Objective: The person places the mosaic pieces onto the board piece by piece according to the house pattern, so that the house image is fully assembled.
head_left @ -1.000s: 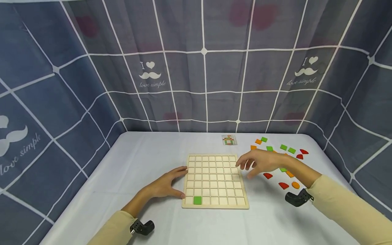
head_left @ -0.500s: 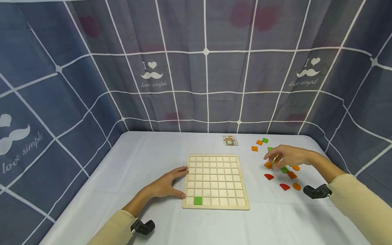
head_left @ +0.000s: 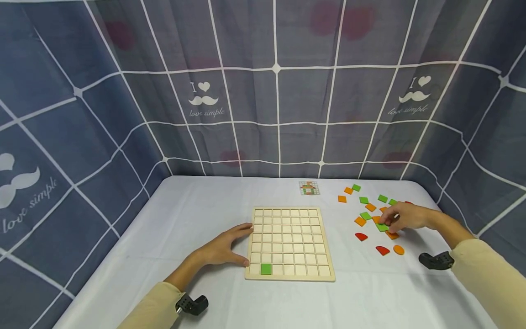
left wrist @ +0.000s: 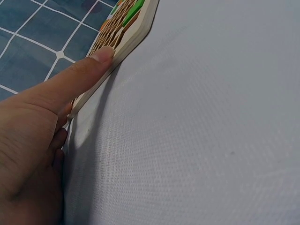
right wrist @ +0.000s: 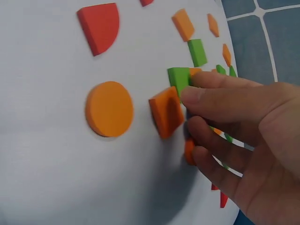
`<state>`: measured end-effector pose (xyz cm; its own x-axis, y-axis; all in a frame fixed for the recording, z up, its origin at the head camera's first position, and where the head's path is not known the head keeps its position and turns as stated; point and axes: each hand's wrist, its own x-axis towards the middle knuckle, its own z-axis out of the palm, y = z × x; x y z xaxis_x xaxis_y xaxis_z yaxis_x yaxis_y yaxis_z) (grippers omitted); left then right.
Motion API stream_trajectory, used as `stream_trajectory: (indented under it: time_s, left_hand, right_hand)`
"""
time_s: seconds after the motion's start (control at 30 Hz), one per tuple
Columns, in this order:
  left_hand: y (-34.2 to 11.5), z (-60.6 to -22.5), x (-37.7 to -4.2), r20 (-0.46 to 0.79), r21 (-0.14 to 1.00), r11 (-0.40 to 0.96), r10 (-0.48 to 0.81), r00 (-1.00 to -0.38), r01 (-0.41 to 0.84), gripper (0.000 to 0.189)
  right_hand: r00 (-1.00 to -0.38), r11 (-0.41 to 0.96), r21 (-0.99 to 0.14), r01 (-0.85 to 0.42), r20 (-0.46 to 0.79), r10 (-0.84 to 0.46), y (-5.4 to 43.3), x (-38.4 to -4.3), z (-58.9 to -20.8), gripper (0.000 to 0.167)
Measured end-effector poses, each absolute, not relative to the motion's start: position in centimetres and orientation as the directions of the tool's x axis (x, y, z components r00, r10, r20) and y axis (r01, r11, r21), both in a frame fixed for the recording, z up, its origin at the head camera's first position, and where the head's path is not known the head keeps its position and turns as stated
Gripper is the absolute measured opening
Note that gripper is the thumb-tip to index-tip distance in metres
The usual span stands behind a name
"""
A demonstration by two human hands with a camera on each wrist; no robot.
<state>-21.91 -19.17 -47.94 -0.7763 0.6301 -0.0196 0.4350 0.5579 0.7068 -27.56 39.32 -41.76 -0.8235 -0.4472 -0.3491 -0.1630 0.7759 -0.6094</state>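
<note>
A pale wooden grid board [head_left: 291, 278] lies on the white table, with one green square tile [head_left: 266, 269] in its bottom row. My left hand [head_left: 222, 246] rests spread along the board's left edge. In the left wrist view its thumb [left wrist: 93, 65] lies on the rim. To the right of the board, my right hand [head_left: 411, 216] is down among loose tiles. Its thumb and index finger pinch another green square tile [right wrist: 178, 76], partly covered by the fingertips. An orange square tile [right wrist: 166, 112] and an orange round tile [right wrist: 109, 109] lie near the thumb.
Several orange and green tiles are scattered right of the board, with red quarter-round tiles, such as the red tile [head_left: 382, 250], around them. A small pattern card [head_left: 309, 188] lies behind the board. A dark checked curtain [head_left: 246, 100] closes off the back and sides.
My right hand has moved right, from the board's edge into the scattered tiles, and its fingers have closed at a green square tile. The left hand stays at the board.
</note>
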Motion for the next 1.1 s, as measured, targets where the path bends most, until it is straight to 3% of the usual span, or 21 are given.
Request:
stream_trajectory:
  time_s: [0.27, 0.53, 1.1]
  left_hand:
    - [-19.2, -48.0, -21.9, -0.019, 0.708, 0.559, 0.626, -0.780, 0.432, 0.098]
    - [-19.2, -48.0, -21.9, -0.024, 0.706, 0.564, 0.624, -0.781, 0.428, 0.099]
    - [-19.2, -48.0, -21.9, -0.018, 0.706, 0.559, 0.628, -0.778, 0.435, 0.099]
  right_hand:
    - [-0.845, 0.769, -0.588, -0.252, -0.253, -0.471, 38.4, -27.7, -42.9, 0.021]
    - [-0.857, 0.802, -0.530, -0.276, -0.242, -0.455, 37.5, -27.9, -42.9, 0.024]
    - [-0.830, 0.753, -0.599, -0.271, -0.251, -0.498, 34.5, -28.0, -41.5, 0.013]
